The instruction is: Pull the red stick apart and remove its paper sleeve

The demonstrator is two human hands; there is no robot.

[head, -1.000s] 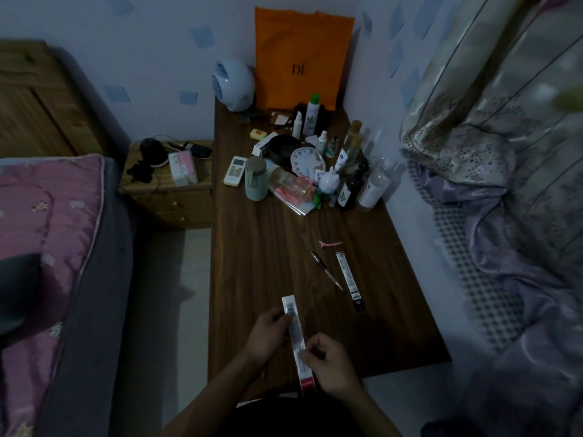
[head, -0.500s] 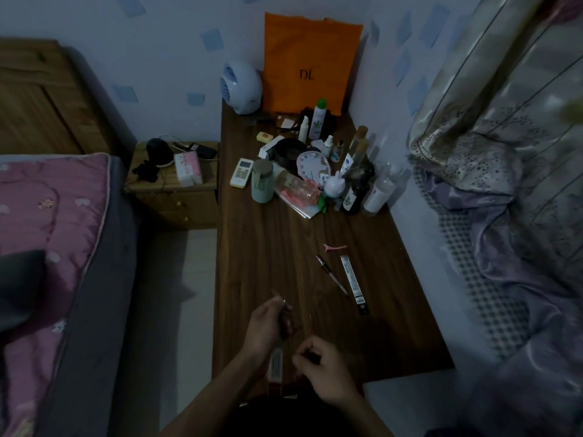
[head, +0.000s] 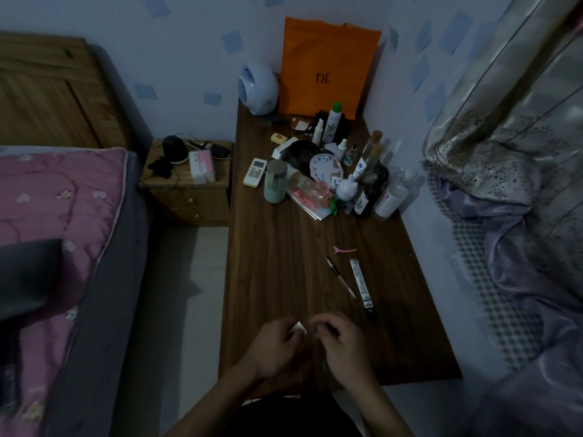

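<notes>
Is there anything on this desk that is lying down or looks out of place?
Yes. A pink bottle lies on its side among the upright bottles at the back of the desk. Nothing looks spilled. The hands hold a small white box.

white box (head: pixel 299 328): mostly hidden by hands | right grip contents: unclear

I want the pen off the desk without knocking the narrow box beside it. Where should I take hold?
Pinch the pen at mid-barrel from above, fingers across its thin width. It lies flat and diagonal; the narrow box lies close on its right, so come from the left.
</notes>
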